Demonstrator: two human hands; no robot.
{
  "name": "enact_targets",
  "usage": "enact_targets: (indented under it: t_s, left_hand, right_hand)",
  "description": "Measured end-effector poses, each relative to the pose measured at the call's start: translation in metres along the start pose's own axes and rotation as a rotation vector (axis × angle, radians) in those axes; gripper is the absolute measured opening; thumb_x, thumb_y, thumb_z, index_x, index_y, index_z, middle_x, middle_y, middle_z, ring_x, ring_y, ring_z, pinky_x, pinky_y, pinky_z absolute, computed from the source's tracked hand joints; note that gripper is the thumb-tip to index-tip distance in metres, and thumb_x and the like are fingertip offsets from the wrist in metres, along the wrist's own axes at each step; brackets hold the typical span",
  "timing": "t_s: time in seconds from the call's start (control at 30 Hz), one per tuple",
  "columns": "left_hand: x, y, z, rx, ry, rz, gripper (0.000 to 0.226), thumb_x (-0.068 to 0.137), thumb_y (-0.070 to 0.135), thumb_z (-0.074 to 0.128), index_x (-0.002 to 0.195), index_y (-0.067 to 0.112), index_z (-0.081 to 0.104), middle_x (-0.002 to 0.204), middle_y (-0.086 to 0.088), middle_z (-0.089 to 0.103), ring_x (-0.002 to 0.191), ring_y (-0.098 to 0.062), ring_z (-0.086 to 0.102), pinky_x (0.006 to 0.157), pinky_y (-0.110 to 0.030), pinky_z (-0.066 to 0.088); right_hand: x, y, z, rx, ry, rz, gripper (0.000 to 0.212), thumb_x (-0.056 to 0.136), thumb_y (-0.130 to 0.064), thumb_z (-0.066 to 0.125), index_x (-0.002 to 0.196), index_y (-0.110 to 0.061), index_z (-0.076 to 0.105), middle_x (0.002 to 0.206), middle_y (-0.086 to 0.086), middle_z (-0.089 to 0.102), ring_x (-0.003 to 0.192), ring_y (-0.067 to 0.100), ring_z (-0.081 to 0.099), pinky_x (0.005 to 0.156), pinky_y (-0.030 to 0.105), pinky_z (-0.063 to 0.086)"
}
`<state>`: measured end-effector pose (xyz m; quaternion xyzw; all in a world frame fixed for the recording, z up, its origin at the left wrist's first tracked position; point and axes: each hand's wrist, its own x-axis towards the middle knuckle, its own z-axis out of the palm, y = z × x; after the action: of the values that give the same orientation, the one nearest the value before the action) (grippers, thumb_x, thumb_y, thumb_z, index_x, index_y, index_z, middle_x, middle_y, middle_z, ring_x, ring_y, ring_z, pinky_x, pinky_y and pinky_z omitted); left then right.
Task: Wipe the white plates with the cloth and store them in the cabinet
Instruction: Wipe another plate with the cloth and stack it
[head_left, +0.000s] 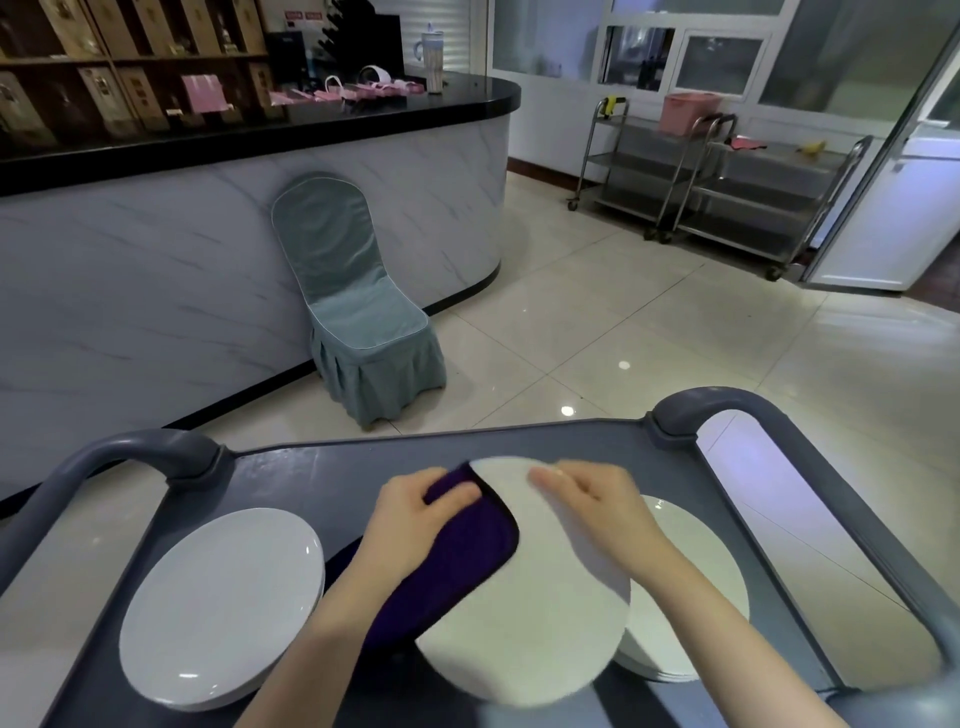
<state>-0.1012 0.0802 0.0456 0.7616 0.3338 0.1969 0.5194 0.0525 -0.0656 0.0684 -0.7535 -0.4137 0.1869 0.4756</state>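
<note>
Your L hand grips the purple cloth, fingers curled over its top edge & pressing it on the white plate, while your R hand pinches that plate's far rim, holding it tilted over the gray cart btw. the left stack & right stack.

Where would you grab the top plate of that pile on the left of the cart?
Probably by the rim of the top plate, from the near side: it lies flat on its pile, so only the edge lets fingers slip under, and the cart handle crowds the far side.
</note>
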Motion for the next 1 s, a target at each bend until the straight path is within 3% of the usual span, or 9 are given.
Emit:
enact_targets:
  t_s: [0.1, 0.17, 0.23, 0.37, 0.47, 0.63, 0.77, 0.9, 1.0]
  left_hand:
    - [0.001, -0.006, 0.011, -0.303, 0.381, -0.168, 0.036, 0.093, 0.034, 0.063, 0.083, 0.0, 0.066, 0.081, -0.02, 0.069, 0.069, -0.016, 0.057, 0.067, -0.036, 0.049]
    - [-0.003, -0.006, 0.026, -0.508, 0.538, -0.287, 0.041, 0.095, 0.036, 0.061, 0.081, -0.002, 0.063, 0.076, -0.013, 0.062, 0.071, -0.018, 0.051, 0.069, -0.036, 0.048]
    - [-0.005, -0.01, 0.032, -0.612, 0.581, -0.346, 0.035, 0.094, 0.038, 0.061, 0.079, 0.007, 0.062, 0.076, -0.005, 0.057, 0.073, -0.017, 0.049, 0.069, -0.034, 0.045]
    - [-0.003, -0.019, 0.012, -0.464, 0.555, -0.269, 0.043, 0.094, 0.038, 0.06, 0.078, -0.001, 0.059, 0.073, -0.006, 0.058, 0.071, -0.018, 0.05, 0.068, -0.034, 0.044]
    - [0.0, -0.011, -0.007, -0.205, 0.424, -0.089, 0.032, 0.093, 0.031, 0.064, 0.076, 0.003, 0.065, 0.065, -0.002, 0.062, 0.064, -0.011, 0.052, 0.063, -0.027, 0.042]
    - [0.004, 0.01, -0.007, 0.157, -0.006, 0.159, 0.022, 0.084, 0.022, 0.075, 0.068, 0.033, 0.067, 0.06, 0.018, 0.064, 0.058, 0.006, 0.055, 0.058, -0.011, 0.039]
    - [-0.005, 0.005, 0.0, 0.103, 0.016, 0.133, 0.015, 0.087, 0.024, 0.072, 0.073, 0.029, 0.07, 0.069, 0.01, 0.069, 0.063, -0.001, 0.06, 0.06, -0.016, 0.043]
    - [-0.02, -0.015, 0.005, -0.205, 0.271, -0.128, 0.027, 0.094, 0.031, 0.063, 0.082, 0.008, 0.069, 0.077, -0.008, 0.071, 0.07, -0.015, 0.064, 0.067, -0.033, 0.049]
    - [-0.018, -0.021, 0.0, -0.154, 0.284, -0.137, 0.038, 0.094, 0.034, 0.062, 0.08, -0.002, 0.063, 0.077, -0.02, 0.065, 0.066, -0.02, 0.056, 0.062, -0.033, 0.043]
  right_hand:
    - [-0.005, -0.011, 0.014, 0.37, 0.437, 0.165, 0.051, 0.098, -0.023, 0.06, 0.058, -0.016, 0.03, 0.061, -0.002, 0.026, 0.059, 0.012, 0.024, 0.05, 0.023, 0.022]
    - [-0.012, -0.016, 0.04, 0.627, 0.67, 0.285, 0.054, 0.1, -0.025, 0.055, 0.052, -0.024, 0.031, 0.057, -0.009, 0.028, 0.058, 0.012, 0.025, 0.053, 0.025, 0.026]
    - [-0.017, -0.009, 0.058, 0.668, 0.749, 0.369, 0.051, 0.102, -0.03, 0.051, 0.052, -0.027, 0.04, 0.055, -0.015, 0.036, 0.058, 0.011, 0.033, 0.058, 0.027, 0.033]
    - [-0.021, 0.016, 0.047, 0.449, 0.436, 0.311, 0.03, 0.1, -0.034, 0.052, 0.071, -0.025, 0.053, 0.065, -0.011, 0.055, 0.069, 0.015, 0.051, 0.067, 0.031, 0.044]
    - [-0.005, 0.015, 0.014, 0.3, 0.202, 0.132, 0.007, 0.096, -0.025, 0.061, 0.092, -0.024, 0.066, 0.081, -0.011, 0.07, 0.075, 0.009, 0.062, 0.072, 0.021, 0.048]
    - [0.014, -0.003, 0.005, -0.209, -0.279, -0.093, 0.031, 0.096, -0.044, 0.058, 0.077, -0.02, 0.061, 0.07, -0.004, 0.059, 0.063, 0.004, 0.045, 0.063, 0.02, 0.036]
    - [0.01, 0.0, 0.012, -0.181, -0.208, -0.169, 0.04, 0.098, -0.043, 0.055, 0.068, -0.017, 0.054, 0.062, -0.001, 0.048, 0.059, 0.005, 0.038, 0.059, 0.022, 0.032]
    - [0.005, 0.01, 0.01, 0.096, 0.124, 0.049, 0.045, 0.097, -0.029, 0.06, 0.06, -0.017, 0.037, 0.06, -0.006, 0.034, 0.06, 0.009, 0.031, 0.058, 0.027, 0.027]
    - [0.002, 0.014, 0.012, 0.125, 0.17, 0.118, 0.048, 0.097, -0.026, 0.058, 0.059, -0.023, 0.031, 0.059, -0.009, 0.03, 0.058, 0.009, 0.028, 0.056, 0.025, 0.024]
